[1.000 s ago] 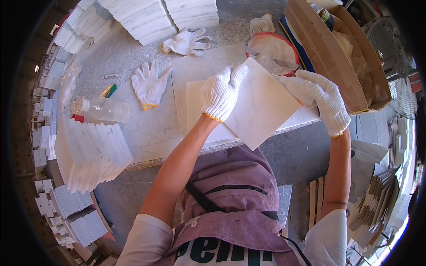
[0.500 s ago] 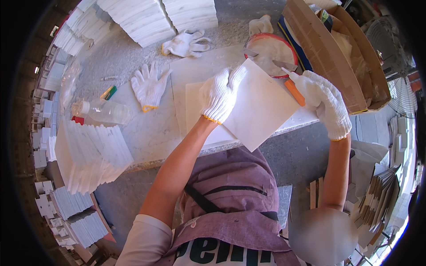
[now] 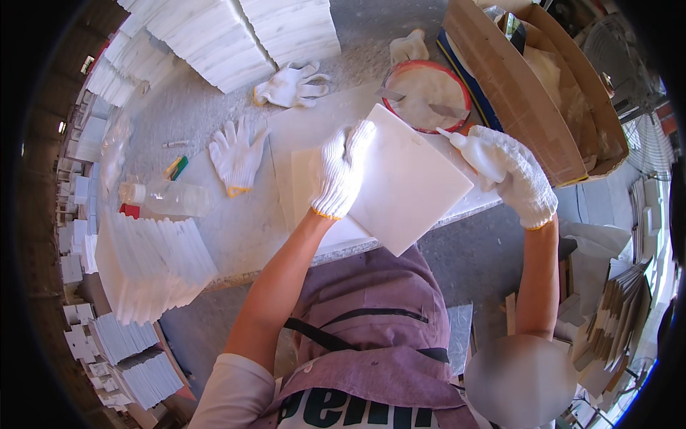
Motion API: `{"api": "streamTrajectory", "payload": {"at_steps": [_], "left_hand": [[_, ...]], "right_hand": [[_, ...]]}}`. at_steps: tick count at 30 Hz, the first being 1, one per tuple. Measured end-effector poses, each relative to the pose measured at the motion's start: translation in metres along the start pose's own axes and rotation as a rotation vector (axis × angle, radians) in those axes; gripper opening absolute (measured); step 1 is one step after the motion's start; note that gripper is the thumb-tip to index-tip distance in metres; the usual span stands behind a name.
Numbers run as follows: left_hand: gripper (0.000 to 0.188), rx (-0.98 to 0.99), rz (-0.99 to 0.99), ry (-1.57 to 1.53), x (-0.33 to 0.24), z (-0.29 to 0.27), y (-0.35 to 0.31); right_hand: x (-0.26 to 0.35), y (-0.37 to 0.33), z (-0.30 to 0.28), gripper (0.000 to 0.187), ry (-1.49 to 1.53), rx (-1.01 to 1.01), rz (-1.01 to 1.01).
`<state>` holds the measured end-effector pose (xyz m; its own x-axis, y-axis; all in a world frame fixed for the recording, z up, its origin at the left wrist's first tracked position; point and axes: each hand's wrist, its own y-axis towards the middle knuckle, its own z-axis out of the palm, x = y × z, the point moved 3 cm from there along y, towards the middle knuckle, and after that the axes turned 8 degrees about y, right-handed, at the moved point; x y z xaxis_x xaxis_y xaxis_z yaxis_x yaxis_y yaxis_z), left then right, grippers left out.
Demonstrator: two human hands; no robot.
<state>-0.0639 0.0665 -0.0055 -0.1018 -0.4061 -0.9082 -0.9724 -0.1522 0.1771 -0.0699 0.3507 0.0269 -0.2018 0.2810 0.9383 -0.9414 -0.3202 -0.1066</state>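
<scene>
Both of my hands wear white knitted gloves. My left hand point(image 3: 339, 168) grips the left edge of a square white stone tile point(image 3: 411, 186), tilted above the worktable, its near corner sticking out past the table's front edge. Part of another pale slab point(image 3: 304, 171) shows beneath. My right hand point(image 3: 520, 179) is closed round a white squeeze bottle point(image 3: 482, 156), whose narrow nozzle points up and left, near the tile's right edge. Behind the bottle, a bit of something orange point(image 3: 466, 129) shows, mostly hidden. Beyond the tile stands a red-rimmed round container point(image 3: 468, 96) of pale powder or paste, with scraper-like blades on it.
Two loose white gloves point(image 3: 239, 154) lie left of the tile. A clear plastic bottle point(image 3: 171, 196) lies near a stack of white tiles point(image 3: 153, 254); taller tile stacks point(image 3: 200, 36) stand at the back. An open cardboard box point(image 3: 514, 93) and a fan point(image 3: 647, 146) are at the right.
My right hand has turned the squeeze bottle so that more of its body shows. The orange thing beside it is now mostly covered. My left hand still grips the tile.
</scene>
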Motion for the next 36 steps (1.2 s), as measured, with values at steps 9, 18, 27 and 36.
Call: {"api": "streamTrajectory", "payload": {"at_steps": [9,18,27,36], "left_hand": [[0.024,-0.078,-0.002,-0.116,0.005,-0.010,-0.012],[0.023,-0.132,-0.065,-0.208,0.025,-0.012,-0.014],[0.021,-0.143,-0.046,-0.204,0.016,-0.012,-0.016],[0.020,-0.117,-0.018,-0.121,0.002,-0.009,-0.014]], "right_hand": [[0.022,0.004,0.021,0.051,-0.086,0.079,-0.008],[0.041,0.005,0.043,0.051,-0.218,0.117,-0.045],[0.048,0.006,0.053,0.050,-0.273,0.115,-0.004],[0.048,0.005,0.050,0.052,-0.330,0.078,-0.026]]}}
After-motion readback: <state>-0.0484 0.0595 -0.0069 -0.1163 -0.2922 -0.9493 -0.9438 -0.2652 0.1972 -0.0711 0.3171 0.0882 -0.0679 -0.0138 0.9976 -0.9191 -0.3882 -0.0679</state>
